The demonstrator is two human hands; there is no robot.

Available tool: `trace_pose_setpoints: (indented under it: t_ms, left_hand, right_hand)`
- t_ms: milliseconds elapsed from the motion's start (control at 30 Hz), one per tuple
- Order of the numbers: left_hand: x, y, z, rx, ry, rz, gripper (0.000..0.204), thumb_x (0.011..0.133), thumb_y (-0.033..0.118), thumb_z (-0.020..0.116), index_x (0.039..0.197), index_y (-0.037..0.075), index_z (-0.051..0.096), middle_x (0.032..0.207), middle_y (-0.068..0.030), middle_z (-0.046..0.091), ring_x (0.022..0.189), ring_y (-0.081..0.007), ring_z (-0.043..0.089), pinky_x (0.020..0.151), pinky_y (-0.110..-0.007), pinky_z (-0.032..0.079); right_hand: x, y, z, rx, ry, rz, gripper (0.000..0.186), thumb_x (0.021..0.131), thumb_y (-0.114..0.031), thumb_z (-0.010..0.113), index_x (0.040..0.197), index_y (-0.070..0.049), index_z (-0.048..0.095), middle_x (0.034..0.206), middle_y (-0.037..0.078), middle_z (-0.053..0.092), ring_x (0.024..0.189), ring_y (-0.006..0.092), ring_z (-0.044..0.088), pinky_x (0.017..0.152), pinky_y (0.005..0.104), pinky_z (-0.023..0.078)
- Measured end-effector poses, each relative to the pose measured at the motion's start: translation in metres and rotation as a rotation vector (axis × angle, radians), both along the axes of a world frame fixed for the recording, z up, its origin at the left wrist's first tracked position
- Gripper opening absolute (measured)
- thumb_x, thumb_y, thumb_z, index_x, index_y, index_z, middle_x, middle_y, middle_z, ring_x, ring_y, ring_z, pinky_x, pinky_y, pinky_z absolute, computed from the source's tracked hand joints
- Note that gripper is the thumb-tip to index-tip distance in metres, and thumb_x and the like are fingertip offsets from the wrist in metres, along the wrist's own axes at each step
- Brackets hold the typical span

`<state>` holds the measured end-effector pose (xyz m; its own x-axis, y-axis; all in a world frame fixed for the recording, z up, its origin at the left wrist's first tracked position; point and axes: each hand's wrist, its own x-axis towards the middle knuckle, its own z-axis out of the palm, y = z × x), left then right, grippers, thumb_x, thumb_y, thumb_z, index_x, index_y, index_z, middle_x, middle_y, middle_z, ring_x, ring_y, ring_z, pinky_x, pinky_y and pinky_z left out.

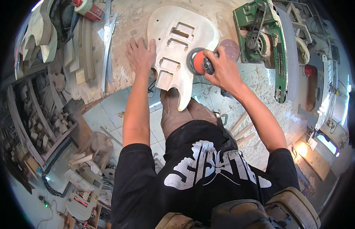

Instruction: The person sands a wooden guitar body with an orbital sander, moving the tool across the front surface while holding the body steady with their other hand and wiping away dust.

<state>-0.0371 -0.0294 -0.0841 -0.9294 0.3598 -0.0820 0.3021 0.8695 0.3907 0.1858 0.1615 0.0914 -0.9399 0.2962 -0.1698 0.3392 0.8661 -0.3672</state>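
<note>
A pale guitar body [184, 54] is lying at 12 o'clock on the desk [129, 23], its horned end jutting past the desk's near edge. Reading the clock from that body, the right hand [225, 71] is grasping an orange-and-black sander [198, 63], which is overlapping the body's rim at 4 o'clock. The left hand [140, 56] is resting unclenched, fingers spread, at 9, its thumb at the body's edge; whether it is pressing, I cannot tell. Open room is showing between 9 and 11, ending at metal strips [109, 49]. At 3, a sanding disc [230, 49] is filling part of the gap before a green machine [257, 42].
</note>
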Motion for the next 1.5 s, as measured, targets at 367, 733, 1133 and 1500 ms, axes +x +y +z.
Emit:
trace_pose_setpoints:
  t_ms: [367,733,1133,1500]
  left_hand:
    - [0.000,-0.002,0.002,-0.020,0.025,-0.008,0.077,0.103,0.065,0.046,0.155,0.009,0.055,0.171,-0.0241,0.034,0.161,-0.0418,0.024,0.131,-0.055,0.019]
    - [0.001,-0.001,0.008,-0.017,-0.030,-0.006,0.077,0.103,0.064,0.048,0.155,0.007,0.053,0.171,-0.0238,0.032,0.161,-0.0418,0.022,0.131,-0.057,0.018]
    - [0.000,-0.004,0.000,-0.005,0.004,-0.012,0.076,0.103,0.064,0.046,0.154,0.007,0.054,0.170,-0.0252,0.035,0.160,-0.0437,0.024,0.130,-0.057,0.018]
    - [0.000,-0.001,0.007,-0.021,0.004,-0.015,0.077,0.103,0.064,0.046,0.154,0.007,0.055,0.170,-0.0242,0.035,0.160,-0.0435,0.025,0.130,-0.056,0.020]
  right_hand:
    - [0.010,-0.012,-0.010,-0.025,0.031,-0.017,0.065,0.073,-0.016,0.083,0.134,-0.019,0.058,0.118,0.021,0.052,0.097,0.0479,0.068,0.077,0.0564,0.058]
    - [0.028,0.008,-0.014,0.002,-0.016,-0.062,0.065,0.075,-0.018,0.081,0.135,-0.019,0.057,0.120,0.023,0.051,0.097,0.0512,0.067,0.078,0.0581,0.057]
    - [0.023,0.030,-0.011,0.034,-0.079,-0.148,0.064,0.077,-0.021,0.082,0.137,-0.018,0.058,0.125,0.025,0.053,0.104,0.0513,0.067,0.084,0.0572,0.058]
    - [0.016,0.048,-0.015,0.050,-0.006,-0.150,0.065,0.078,-0.020,0.080,0.138,-0.017,0.056,0.132,0.025,0.053,0.111,0.0530,0.064,0.090,0.0576,0.058]
